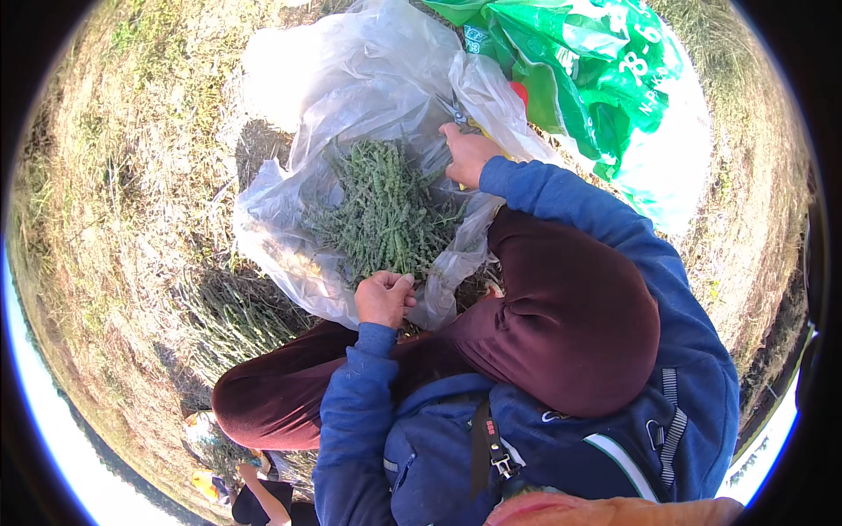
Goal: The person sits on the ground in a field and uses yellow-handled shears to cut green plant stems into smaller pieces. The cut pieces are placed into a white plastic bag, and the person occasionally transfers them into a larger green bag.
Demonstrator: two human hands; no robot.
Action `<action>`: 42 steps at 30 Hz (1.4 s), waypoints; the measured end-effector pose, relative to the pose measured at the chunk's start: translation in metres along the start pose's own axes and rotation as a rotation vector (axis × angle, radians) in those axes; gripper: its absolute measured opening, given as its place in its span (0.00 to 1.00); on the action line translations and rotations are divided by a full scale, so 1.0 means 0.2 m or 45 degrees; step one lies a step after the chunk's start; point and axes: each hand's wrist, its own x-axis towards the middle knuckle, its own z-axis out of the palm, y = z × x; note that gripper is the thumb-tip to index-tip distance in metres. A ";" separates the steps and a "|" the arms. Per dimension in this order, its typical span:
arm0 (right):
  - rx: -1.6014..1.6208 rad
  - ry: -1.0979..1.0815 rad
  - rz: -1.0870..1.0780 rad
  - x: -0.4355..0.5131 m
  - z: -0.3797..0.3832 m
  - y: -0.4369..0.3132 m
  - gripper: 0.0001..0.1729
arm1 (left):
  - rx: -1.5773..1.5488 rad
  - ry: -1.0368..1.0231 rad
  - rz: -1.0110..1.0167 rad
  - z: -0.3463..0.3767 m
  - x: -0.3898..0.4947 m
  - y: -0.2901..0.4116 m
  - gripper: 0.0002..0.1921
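A heap of green, leafy herb stems (388, 204) lies on an open clear plastic bag (388, 72) in front of my crossed legs. My left hand (385, 299) is at the near edge of the heap, with thumb and fingers pinched on the stem ends there. To the right of the heap, my right hand (470, 154) is closed around the yellow handles of a cutting tool, scissors or shears (455, 110). Its metal blades point up and away from me, clear of the stems. My fingers hide most of the handles.
A crumpled green and white printed sack (592, 85) lies at the upper right, beside a small red object (520, 95). More cut stems (243, 322) lie by my left knee on dry grass (131, 217). At the lower left, another person's arm (260, 493) shows near bags.
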 end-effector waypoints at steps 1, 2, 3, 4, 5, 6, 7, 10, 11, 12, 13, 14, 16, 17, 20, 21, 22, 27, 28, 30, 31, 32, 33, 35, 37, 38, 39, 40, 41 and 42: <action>0.072 0.044 0.035 0.00 -0.01 0.00 0.32 | -0.105 -0.042 -0.051 -0.03 -0.03 -0.01 0.09; 0.180 0.078 0.083 -0.02 -0.05 0.01 0.35 | -0.185 -0.043 -0.131 -0.07 -0.07 -0.02 0.08; 0.239 0.208 0.047 -0.03 -0.08 0.02 0.35 | -0.260 -0.066 -0.117 -0.10 -0.14 -0.03 0.08; 0.516 0.058 0.128 -0.06 -0.13 0.03 0.35 | -0.312 -0.058 -0.113 -0.13 -0.20 -0.04 0.08; 0.805 -0.143 0.237 -0.07 -0.21 0.06 0.34 | -0.387 -0.058 -0.068 -0.15 -0.26 -0.05 0.08; 0.831 -0.231 0.278 -0.10 -0.28 0.08 0.32 | -0.484 -0.074 -0.036 -0.15 -0.33 -0.07 0.08; 0.913 -0.304 0.263 -0.14 -0.36 0.11 0.31 | -0.556 -0.070 -0.062 -0.16 -0.38 -0.08 0.08; 1.275 -0.483 0.023 -0.31 -0.56 0.20 0.31 | -0.815 -0.078 -0.015 -0.15 -0.48 -0.10 0.09; 1.405 -0.501 -0.053 -0.39 -0.62 0.23 0.31 | -0.856 -0.080 0.008 -0.14 -0.49 -0.11 0.09; 1.503 -0.519 -0.024 -0.46 -0.67 0.24 0.31 | -0.897 -0.076 0.022 -0.13 -0.49 -0.11 0.09; 1.643 -0.534 -0.030 -0.52 -0.70 0.26 0.30 | -0.947 -0.069 0.037 -0.13 -0.48 -0.11 0.09; 1.631 -0.524 -0.039 -0.60 -0.72 0.27 0.30 | -0.967 -0.070 0.038 -0.12 -0.48 -0.11 0.10; 1.660 -0.511 -0.068 -0.74 -0.73 0.29 0.29 | -0.964 -0.068 0.100 -0.11 -0.47 -0.10 0.10; 1.675 -0.527 -0.012 -0.78 -0.72 0.30 0.29 | -0.962 -0.071 0.130 -0.10 -0.46 -0.09 0.10; 1.815 -0.693 0.179 -0.83 -0.65 0.35 0.24 | -0.924 -0.044 0.189 -0.10 -0.48 -0.07 0.10; 1.728 -0.633 0.257 -0.82 -0.60 0.37 0.26 | -0.899 -0.020 0.229 -0.11 -0.49 -0.06 0.10; 1.552 -0.520 0.174 -0.82 -0.56 0.38 0.25 | -0.883 0.016 0.271 -0.12 -0.51 -0.06 0.10; 1.697 -0.522 0.060 -0.79 -0.44 0.45 0.25 | -0.758 0.123 0.291 -0.20 -0.53 -0.07 0.07; 1.718 -0.541 0.066 -0.78 -0.42 0.44 0.26 | -0.687 0.113 0.257 -0.21 -0.52 -0.09 0.07; 1.912 -0.605 0.029 -0.78 -0.41 0.41 0.34 | -0.562 0.126 0.201 -0.19 -0.48 -0.11 0.07; 1.944 -0.652 0.011 -0.77 -0.41 0.39 0.35 | -0.511 0.104 0.179 -0.17 -0.45 -0.12 0.07; 1.985 -0.682 -0.001 -0.77 -0.41 0.36 0.36 | -0.454 0.121 0.138 -0.14 -0.41 -0.13 0.08; 2.000 -0.704 0.015 -0.75 -0.42 0.32 0.37 | -0.396 0.146 0.058 -0.11 -0.37 -0.13 0.08; 1.685 -0.687 -0.120 -0.73 -0.47 0.25 0.32 | -0.542 0.134 0.127 -0.07 -0.34 -0.13 0.08; 0.991 -0.778 -0.190 -0.62 -0.57 0.17 0.30 | -0.680 0.137 0.224 -0.04 -0.31 -0.11 0.07; 0.826 -0.798 -0.403 -0.58 -0.59 0.13 0.20 | -0.708 0.142 0.230 -0.04 -0.30 -0.09 0.07; 0.712 -0.910 -0.460 -0.54 -0.61 0.08 0.18 | -0.769 0.149 0.193 -0.04 -0.29 -0.08 0.07; 0.607 -1.009 -0.530 -0.50 -0.62 0.04 0.15 | -0.848 0.141 0.196 -0.04 -0.29 -0.07 0.06; 0.535 -1.101 -0.631 -0.46 -0.62 0.00 0.13 | -0.933 0.123 0.209 -0.05 -0.28 -0.05 0.06; 0.409 -1.104 -0.688 -0.44 -0.60 -0.04 0.10 | -0.978 0.105 0.189 -0.05 -0.28 -0.04 0.06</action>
